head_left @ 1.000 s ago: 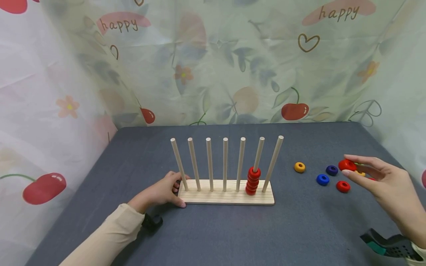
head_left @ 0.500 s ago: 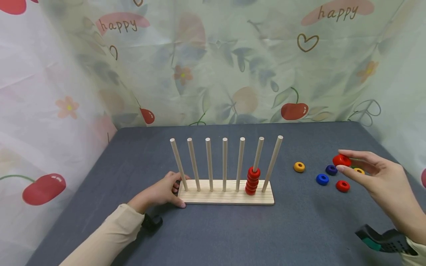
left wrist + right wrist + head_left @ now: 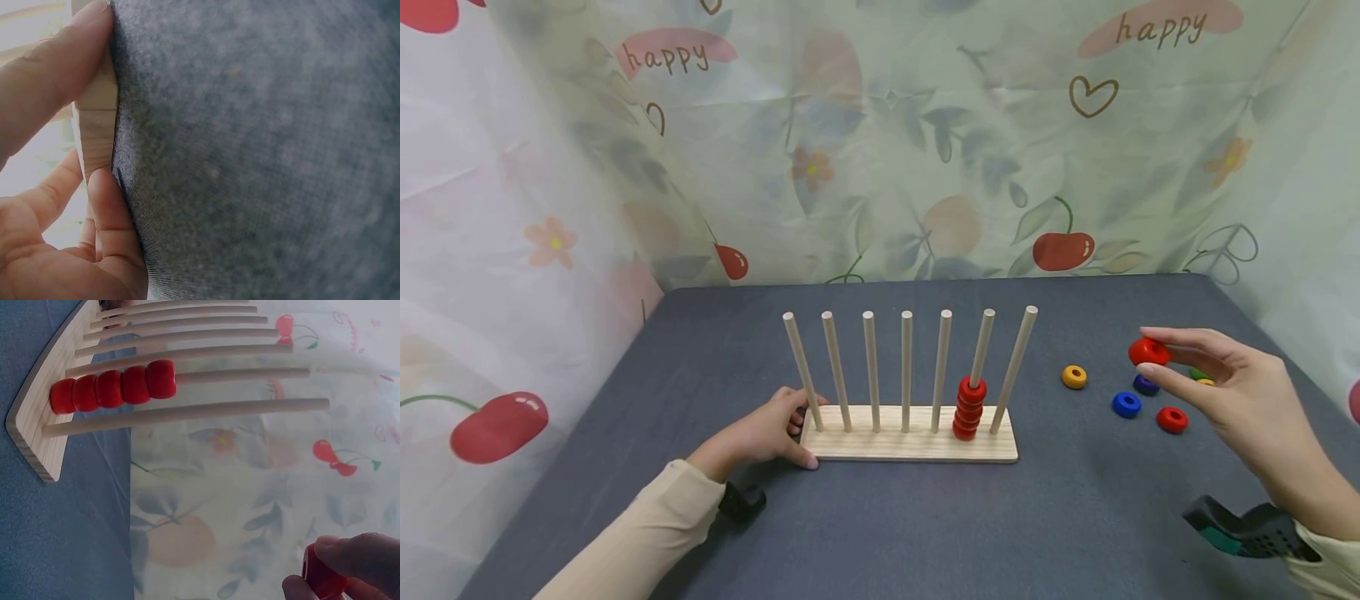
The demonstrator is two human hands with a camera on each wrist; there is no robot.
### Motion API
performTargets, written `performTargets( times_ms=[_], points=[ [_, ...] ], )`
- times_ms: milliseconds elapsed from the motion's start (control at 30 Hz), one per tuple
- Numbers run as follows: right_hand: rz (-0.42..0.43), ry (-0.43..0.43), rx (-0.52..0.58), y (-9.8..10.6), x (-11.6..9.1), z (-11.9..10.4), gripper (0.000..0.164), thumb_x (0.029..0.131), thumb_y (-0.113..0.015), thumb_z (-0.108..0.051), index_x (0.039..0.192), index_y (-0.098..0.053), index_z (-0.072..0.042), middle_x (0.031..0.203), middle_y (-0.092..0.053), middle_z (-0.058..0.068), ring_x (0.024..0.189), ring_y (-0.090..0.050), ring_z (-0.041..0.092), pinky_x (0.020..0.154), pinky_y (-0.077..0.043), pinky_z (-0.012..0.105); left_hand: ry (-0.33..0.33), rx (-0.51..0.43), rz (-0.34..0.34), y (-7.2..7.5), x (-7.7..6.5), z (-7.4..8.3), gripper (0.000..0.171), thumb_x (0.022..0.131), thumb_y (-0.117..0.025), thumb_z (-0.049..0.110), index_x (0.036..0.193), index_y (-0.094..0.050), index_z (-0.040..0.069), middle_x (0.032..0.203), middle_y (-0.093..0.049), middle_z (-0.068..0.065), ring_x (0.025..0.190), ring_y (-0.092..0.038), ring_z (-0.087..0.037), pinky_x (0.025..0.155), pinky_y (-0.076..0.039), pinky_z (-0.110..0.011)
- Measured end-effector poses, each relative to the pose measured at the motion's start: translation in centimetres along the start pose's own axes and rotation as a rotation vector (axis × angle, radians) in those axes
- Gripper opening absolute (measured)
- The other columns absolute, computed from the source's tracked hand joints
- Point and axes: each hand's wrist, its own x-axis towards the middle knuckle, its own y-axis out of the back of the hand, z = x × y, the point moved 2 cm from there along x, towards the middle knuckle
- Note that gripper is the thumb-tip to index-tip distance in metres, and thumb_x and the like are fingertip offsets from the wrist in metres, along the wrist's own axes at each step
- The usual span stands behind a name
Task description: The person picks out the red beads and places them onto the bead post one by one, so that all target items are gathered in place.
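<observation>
A wooden peg stand (image 3: 887, 450) with several upright pegs sits on the dark table. My left hand (image 3: 766, 429) grips its left end, thumb at the front edge and fingers behind; the left wrist view shows thumb and fingertips against the base's edge (image 3: 98, 137). Several red beads (image 3: 968, 408) are stacked on the second peg from the right; the other pegs are bare. To the right, my right hand (image 3: 1240, 392) pinches a red bead (image 3: 1148, 352) between thumb and fingers, above the table. In the right wrist view that bead (image 3: 325, 578) is apart from the stand.
Loose beads lie right of the stand: a yellow one (image 3: 1074, 377), a blue one (image 3: 1126, 405), a dark blue one (image 3: 1146, 385) and a red one (image 3: 1172, 420). A green bead (image 3: 1198, 373) is partly hidden behind my right hand. A patterned curtain (image 3: 880, 167) surrounds the table.
My right hand has moved left and slightly up, carrying the pinched red bead toward the stand. The left hand and the stand have stayed put.
</observation>
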Motion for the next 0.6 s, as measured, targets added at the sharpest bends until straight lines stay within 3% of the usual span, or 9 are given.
performTargets(
  times_ms=[167,600],
  points=[
    [0.000,0.022,0.013,-0.3,-0.1,-0.9,0.048,0.085,-0.074,-0.035,0.129,-0.061,-0.023,0.106,-0.060,-0.028,0.098,-0.050,-0.022,0.075,-0.035,0.008,0.019,0.006,0.008,0.0,0.0,0.0,0.077,0.065,-0.090,0.008,0.132,-0.052,0.011,0.118,-0.041,-0.013,0.102,-0.047,-0.025,0.088,-0.042,-0.040],
    [-0.007,0.127,0.099,-1.1,-0.5,-3.0,0.042,0.085,-0.075,-0.021,0.125,-0.063,-0.017,0.112,-0.064,-0.015,0.102,-0.057,-0.012,0.078,-0.042,0.005,0.024,0.012,0.011,0.0,-0.1,0.0,0.078,0.065,-0.089,0.008,0.133,-0.052,0.011,0.116,-0.041,-0.013,0.100,-0.046,-0.024,0.086,-0.042,-0.038]
  ],
)
